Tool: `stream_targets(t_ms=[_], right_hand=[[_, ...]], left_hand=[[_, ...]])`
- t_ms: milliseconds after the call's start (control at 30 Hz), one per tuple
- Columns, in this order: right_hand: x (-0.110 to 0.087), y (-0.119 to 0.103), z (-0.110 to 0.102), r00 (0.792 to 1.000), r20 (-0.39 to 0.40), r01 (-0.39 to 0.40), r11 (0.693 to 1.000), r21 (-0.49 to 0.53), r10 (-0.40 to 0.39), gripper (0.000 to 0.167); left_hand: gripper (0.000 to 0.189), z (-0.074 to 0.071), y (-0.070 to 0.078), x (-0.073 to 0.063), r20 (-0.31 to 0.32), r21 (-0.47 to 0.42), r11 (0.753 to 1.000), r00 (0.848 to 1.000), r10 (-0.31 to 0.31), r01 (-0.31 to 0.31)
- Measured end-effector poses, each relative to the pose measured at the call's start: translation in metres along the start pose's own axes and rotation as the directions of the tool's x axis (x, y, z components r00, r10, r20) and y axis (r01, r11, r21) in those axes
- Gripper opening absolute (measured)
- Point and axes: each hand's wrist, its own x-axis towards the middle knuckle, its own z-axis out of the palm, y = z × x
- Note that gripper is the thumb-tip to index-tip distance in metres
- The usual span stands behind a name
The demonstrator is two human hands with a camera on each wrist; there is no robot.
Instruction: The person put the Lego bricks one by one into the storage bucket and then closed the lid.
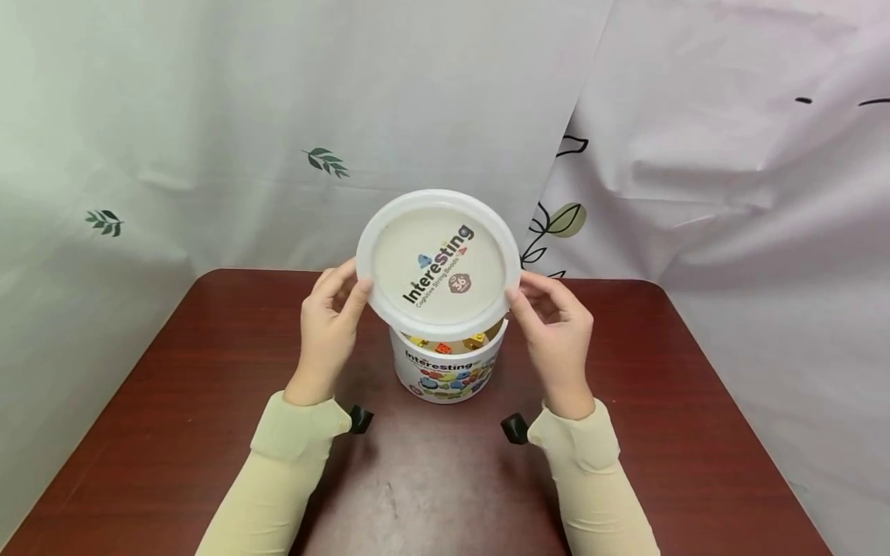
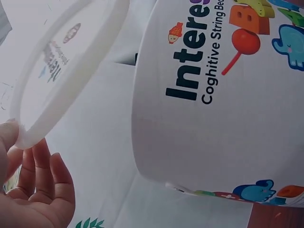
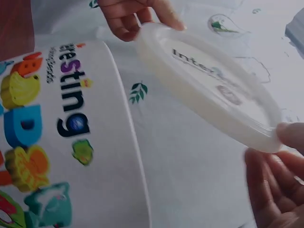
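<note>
A round white lid (image 1: 438,262) printed "Interesting" is held tilted above a white tub (image 1: 445,378). My left hand (image 1: 328,328) pinches the lid's left edge between thumb and fingers. On the opposite edge, my right hand (image 1: 556,332) pinches it the same way. Both wrist views show the lid (image 2: 66,80) raised apart from the tub's rim, with the tub wall (image 3: 95,142) close beside it. Colourful beads (image 1: 443,348) show inside the tub through the gap under the lid. The tub's far rim is hidden behind the lid.
The tub stands on a dark red-brown table (image 1: 208,432). Behind the table hangs a pale curtain (image 1: 243,116) with leaf prints. A black wrist-camera piece (image 1: 515,428) juts inward from the right sleeve, and another (image 1: 361,419) from the left.
</note>
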Motion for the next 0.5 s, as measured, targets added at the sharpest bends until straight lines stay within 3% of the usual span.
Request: stream_targets(t_ms=[100, 200, 333, 500], right_hand=[[0.003, 0.001, -0.004, 0.995, 0.063, -0.070, 0.997, -0.021, 0.071, 0.029], [0.006, 0.003, -0.009, 0.973, 0.150, -0.166, 0.984, -0.066, 0.174, 0.037], [0.010, 0.005, -0.014, 0.903, 0.241, -0.327, 0.933, -0.149, 0.355, 0.046], [0.012, 0.006, -0.017, 0.816, 0.252, -0.451, 0.845, -0.287, 0.521, 0.055]], left_hand=[[0.032, 0.001, -0.002, 0.002, 0.025, -0.003, 1.000, 0.999, -0.030, 0.030], [0.034, 0.002, -0.004, 0.007, 0.061, -0.004, 0.996, 0.994, -0.089, 0.089], [0.036, 0.006, -0.007, 0.016, 0.116, -0.023, 0.977, 0.972, -0.206, 0.210], [0.035, 0.010, -0.013, 0.023, 0.202, -0.020, 0.932, 0.914, -0.351, 0.362]])
